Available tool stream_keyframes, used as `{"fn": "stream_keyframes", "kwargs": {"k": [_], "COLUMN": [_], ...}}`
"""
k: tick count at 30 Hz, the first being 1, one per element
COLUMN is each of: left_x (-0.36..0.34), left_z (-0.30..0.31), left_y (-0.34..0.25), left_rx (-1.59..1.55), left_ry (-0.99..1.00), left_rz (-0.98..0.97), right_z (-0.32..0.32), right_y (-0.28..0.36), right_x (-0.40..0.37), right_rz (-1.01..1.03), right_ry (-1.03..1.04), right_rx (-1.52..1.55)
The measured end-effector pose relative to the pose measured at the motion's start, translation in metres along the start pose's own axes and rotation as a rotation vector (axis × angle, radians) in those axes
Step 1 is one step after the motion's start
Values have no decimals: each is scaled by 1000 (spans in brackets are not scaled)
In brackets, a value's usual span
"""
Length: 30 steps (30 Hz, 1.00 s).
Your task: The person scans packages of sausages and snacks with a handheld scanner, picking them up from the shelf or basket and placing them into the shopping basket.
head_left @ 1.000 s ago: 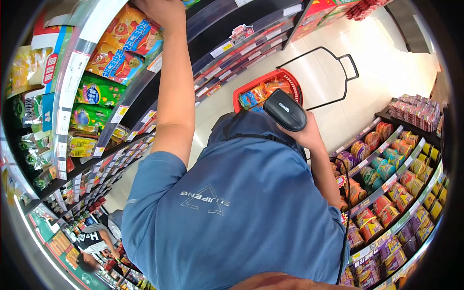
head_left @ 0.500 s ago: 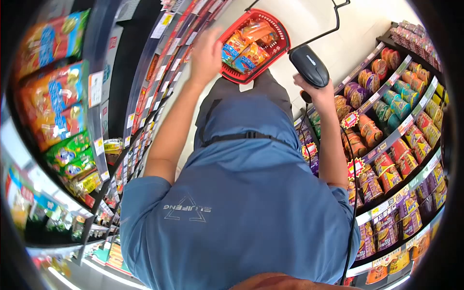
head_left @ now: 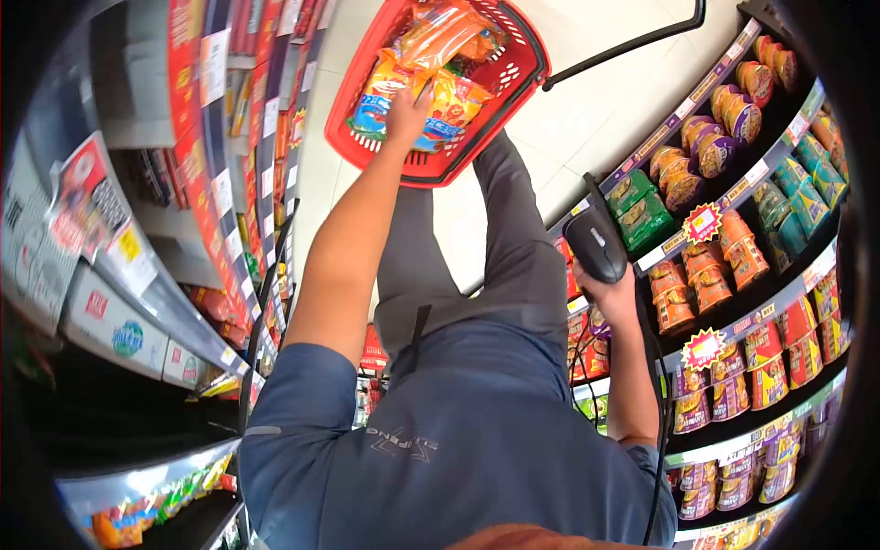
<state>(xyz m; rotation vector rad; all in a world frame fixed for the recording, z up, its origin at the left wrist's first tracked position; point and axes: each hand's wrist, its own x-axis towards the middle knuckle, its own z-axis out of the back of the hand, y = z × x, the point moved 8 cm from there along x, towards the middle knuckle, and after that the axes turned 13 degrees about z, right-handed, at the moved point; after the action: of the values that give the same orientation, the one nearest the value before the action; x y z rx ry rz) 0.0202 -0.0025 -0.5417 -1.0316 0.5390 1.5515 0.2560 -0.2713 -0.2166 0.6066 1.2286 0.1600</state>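
My left hand (head_left: 408, 108) reaches down into a red shopping basket (head_left: 524, 84) on the floor in front of me. Its fingers curl on a yellow-orange snack bag (head_left: 456, 94) lying on top of other bags there. My right hand (head_left: 612, 293) is held near my waist and grips a black corded barcode scanner (head_left: 596, 246), which points toward the right-hand shelves. The scanner's cable (head_left: 662, 431) hangs down along my right arm.
The basket's black handle (head_left: 632, 41) stretches to the right over the pale floor (head_left: 568, 128). Shelves of cup noodles (head_left: 733, 266) with star-shaped price tags line the right. Shelves with red packets and price labels (head_left: 220, 183) line the left, leaving a narrow aisle.
My left hand came down from the upper left shelf and across into the basket. My view tipped downward, and the right hand with the scanner lowered toward my waist.
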Motion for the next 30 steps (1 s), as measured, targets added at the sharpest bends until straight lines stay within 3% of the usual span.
{"fn": "stream_keyframes", "kwargs": {"k": [2,3,5,8,13,16,18,20,24,26,29,30], "left_x": [7,24,62,63,40,15,-9,-42,-131,-197,-284,-318], "left_z": [19,11,-12,-15,-2,12,32,51,110,151,206,226], "left_y": [-42,-48,-28,-23,-42,-61,-75,-75,-60,-62,-57,-65], "left_rx": [-676,-676,-877,-837,-881,-892,-980,-1130,-1010,-1000,-972,-1033], "left_ry": [86,93,175,209,169,132,96,136,56,80,94,123], "left_rz": [91,85,458,575,236,142,112,215,156,65,11,-20], "right_z": [-5,-5,-5,2,13,12,7,3,-10,-30,-45,-54], "right_y": [-9,-18,-23,-12,2,22,36,55,109,147,173,170], "right_x": [5,8,11,16,14,16,15,12,6,-3,0,6], "right_rz": [-21,9,-10,0,12,144,172,248,558,944,839,694], "right_ry": [-10,-1,-4,-32,-48,-45,9,11,120,203,258,335], "right_rx": [9,-36,-62,-82,-133,-137,-138,-117,-317,-495,-95,81]}}
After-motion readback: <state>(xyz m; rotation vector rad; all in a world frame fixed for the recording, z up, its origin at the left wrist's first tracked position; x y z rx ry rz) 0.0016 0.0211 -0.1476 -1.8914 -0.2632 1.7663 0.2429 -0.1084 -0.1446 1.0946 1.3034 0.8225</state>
